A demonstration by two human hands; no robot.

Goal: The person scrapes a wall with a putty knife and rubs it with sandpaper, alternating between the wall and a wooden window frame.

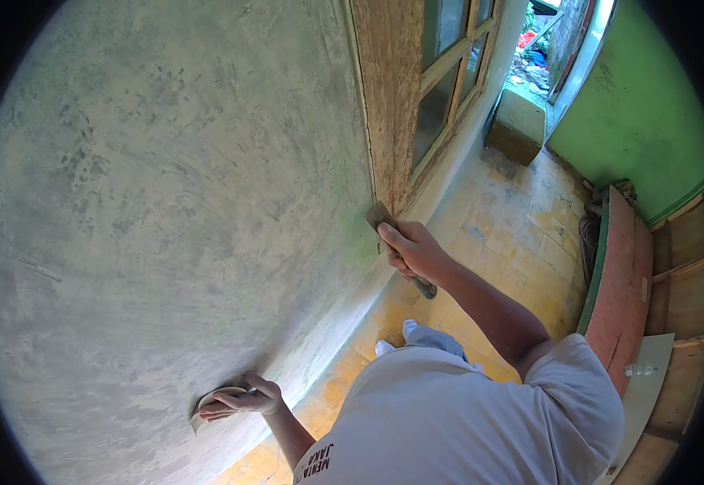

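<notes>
My right hand is closed around a scraper, its flat blade against the wall beside the lower corner of the wooden window frame. The thumb presses on the blade side, and the dark handle sticks out below the fist. Lower down at the left, my left hand holds a pale, curved bowl-like piece close to the wall. Its fingers lie across the piece, and its contents cannot be made out. The grey plastered wall has smears, dark marks and scratches.
A worn wooden window frame with glass panes adjoins the wall. Beyond stand a block by a doorway and a green wall. Yellowish tiles cover the floor. At right lean reddish boards, near a clear plastic bottle.
</notes>
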